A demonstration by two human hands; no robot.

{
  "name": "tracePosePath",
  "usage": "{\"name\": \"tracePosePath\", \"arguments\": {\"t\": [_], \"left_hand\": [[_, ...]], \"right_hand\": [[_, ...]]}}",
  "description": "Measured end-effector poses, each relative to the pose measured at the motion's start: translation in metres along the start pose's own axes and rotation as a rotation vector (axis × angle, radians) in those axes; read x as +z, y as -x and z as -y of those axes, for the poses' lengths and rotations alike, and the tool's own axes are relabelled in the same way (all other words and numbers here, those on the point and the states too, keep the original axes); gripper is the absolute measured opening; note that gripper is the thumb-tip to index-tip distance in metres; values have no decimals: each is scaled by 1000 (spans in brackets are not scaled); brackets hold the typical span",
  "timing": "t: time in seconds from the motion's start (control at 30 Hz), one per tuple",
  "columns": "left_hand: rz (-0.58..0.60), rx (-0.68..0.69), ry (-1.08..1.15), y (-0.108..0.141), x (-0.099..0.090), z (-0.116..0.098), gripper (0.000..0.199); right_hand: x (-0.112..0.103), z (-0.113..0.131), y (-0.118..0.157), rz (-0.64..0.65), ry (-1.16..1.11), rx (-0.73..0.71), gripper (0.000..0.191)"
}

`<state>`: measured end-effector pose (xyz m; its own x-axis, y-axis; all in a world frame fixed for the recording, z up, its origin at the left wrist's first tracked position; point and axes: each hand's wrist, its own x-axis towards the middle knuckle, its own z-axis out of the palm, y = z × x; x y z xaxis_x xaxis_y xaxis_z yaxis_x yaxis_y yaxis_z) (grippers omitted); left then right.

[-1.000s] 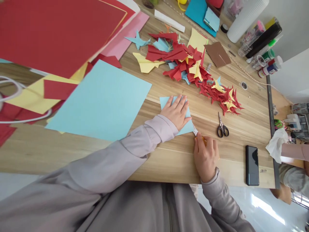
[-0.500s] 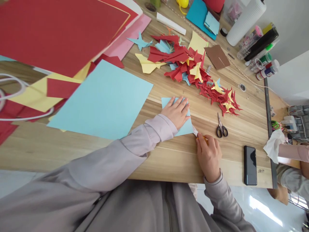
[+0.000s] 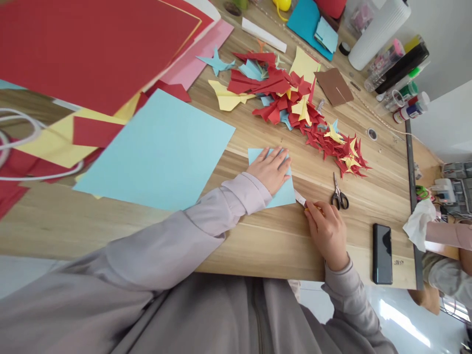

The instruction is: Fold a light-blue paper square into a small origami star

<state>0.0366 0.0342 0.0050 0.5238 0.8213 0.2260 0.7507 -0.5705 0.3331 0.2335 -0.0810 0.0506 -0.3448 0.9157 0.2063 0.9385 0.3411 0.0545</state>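
Left hand [image 3: 270, 170] is laid flat, fingers slightly parted, on a small blue sheet [image 3: 283, 197], which is pinned to the tabletop [image 3: 258, 250] near its front edge. In the right hand [image 3: 327, 230], with fingers curled tightly, a cutter [image 3: 301, 198] is held, its pale blade pointed towards the sheet's right edge near the lower corner. Just beside the right hand, black-handled scissors [image 3: 339, 197] are laid; farther right, a phone [image 3: 382, 253] is placed. Space beyond both hands is taken up by a long pile of folded paper pieces [image 3: 311, 118], mostly red, and a brown sheet [image 3: 334, 87] is set behind it. On the left, a large blue sheet [image 3: 158, 152] is rested partly over yellow and red papers, across which a white cable [image 3: 55, 177] is looped. Much of the small sheet is hidden by the left hand and cuff, and most of the cutter's handle by the right fingers. Whether the blade is touching paper cannot be told. Large red paper [image 3: 92, 49] is cut off at upper left, and another person's sleeve [image 3: 448, 235] at the right edge.
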Motion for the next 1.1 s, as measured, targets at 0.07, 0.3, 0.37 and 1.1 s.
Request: {"name": "tracePosePath", "arguments": {"t": [0.07,0.3,0.37,1.1], "left_hand": [[-4,14,2,0,1,1,46],[-1,30,-10,2,0,-1,49],[-5,36,-10,3,-1,-1,49],[21,33,-13,4,-1,-2,51]], "right_hand": [[1,0,-2,0,-17,-12,26],[7,6,-10,-9,-33,-15,26],[9,8,-11,-15,-30,-9,26],[12,20,-11,-47,69,69,25]]}}
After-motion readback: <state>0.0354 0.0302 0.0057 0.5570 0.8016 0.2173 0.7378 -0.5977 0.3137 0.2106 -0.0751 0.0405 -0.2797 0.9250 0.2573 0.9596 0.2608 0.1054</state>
